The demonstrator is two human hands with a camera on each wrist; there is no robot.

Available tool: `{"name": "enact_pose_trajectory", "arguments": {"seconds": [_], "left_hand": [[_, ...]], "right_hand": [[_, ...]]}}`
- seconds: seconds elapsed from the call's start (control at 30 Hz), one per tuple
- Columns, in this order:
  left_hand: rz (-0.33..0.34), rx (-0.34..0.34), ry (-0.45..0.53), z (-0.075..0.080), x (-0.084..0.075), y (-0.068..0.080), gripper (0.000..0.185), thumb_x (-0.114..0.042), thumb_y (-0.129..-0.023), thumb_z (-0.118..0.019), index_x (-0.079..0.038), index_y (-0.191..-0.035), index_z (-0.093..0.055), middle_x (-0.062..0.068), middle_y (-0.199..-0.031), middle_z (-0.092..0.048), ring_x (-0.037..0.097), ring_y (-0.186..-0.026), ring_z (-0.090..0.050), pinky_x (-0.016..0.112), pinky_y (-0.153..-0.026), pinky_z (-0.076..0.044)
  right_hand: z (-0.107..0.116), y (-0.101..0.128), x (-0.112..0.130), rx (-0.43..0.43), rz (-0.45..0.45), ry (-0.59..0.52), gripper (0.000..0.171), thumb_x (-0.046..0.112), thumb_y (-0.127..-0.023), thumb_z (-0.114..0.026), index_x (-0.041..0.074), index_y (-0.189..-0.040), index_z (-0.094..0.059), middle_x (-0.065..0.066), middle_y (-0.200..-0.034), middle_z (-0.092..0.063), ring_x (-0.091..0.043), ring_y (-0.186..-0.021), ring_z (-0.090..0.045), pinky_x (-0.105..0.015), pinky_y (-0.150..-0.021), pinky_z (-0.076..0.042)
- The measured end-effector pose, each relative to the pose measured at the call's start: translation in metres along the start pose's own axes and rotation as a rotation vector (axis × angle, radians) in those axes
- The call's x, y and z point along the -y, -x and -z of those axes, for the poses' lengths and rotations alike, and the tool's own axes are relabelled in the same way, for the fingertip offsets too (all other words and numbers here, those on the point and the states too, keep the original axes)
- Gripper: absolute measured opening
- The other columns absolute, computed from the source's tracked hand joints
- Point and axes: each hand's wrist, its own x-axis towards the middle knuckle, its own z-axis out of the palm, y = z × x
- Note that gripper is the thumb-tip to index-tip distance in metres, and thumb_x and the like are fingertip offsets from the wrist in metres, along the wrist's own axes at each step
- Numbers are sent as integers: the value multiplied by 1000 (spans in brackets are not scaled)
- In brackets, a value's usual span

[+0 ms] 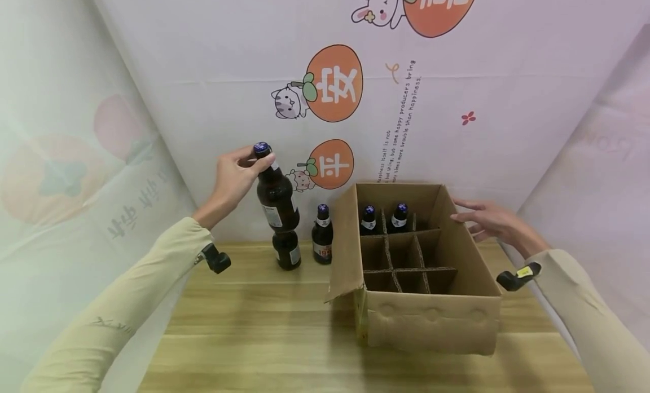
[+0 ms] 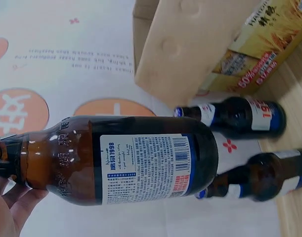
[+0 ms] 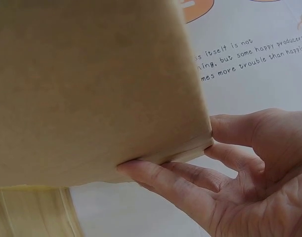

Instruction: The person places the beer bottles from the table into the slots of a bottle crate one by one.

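Cardboard box (image 1: 431, 319) sat nearest us on the wooden table (image 1: 254, 336), two bottles (image 1: 384, 218) in its far cells. Our right hand (image 1: 490, 221) pressed straight fingers (image 3: 165, 180) against its right wall. Our left hand (image 1: 233, 179) pinched a brown bottle (image 1: 276, 198) by the neck, lifted above two others (image 1: 304, 243) standing left of the box.
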Motion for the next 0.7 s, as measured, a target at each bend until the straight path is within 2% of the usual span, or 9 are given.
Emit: {"name": "enact_pose_trajectory", "arguments": {"seconds": [0.17,0.37,0.53,0.7], "left_hand": [[-26,41,25,-12,-12,-3,40,-42,-86,-74,-15,-115,-73,5,-122,-69,19,-108,-67,36,-97,-53],[-104,97,96,-29,-29,-8,33,-38,-88,-73,-14,-111,-74,4,-119,-70,16,-107,-68,33,-96,-54],[-156,98,138,-41,-41,-8,30,-34,-89,-73,-11,-108,-74,3,-116,-70,16,-106,-68,32,-95,-55],[-204,67,193,-53,-51,-6,28,-26,-91,-71,-5,-109,-73,10,-115,-70,20,-107,-69,32,-94,-56]], "right_hand": [[0,0,-1,-1,1,1,80,36,-99,-56,18,-158,-4,-31,-154,-25,-53,-131,-44,-45,-93,-55],[2,2,-4,-8,-7,1,80,36,-100,-56,17,-157,-4,-32,-154,-25,-52,-130,-46,-45,-91,-56],[2,-1,-2,-6,1,-7,81,37,-99,-57,17,-158,-5,-31,-153,-27,-50,-128,-49,-45,-91,-56],[-1,-2,1,-2,-5,17,81,38,-99,-57,18,-157,-4,-31,-153,-27,-51,-129,-46,-45,-92,-56]]}}
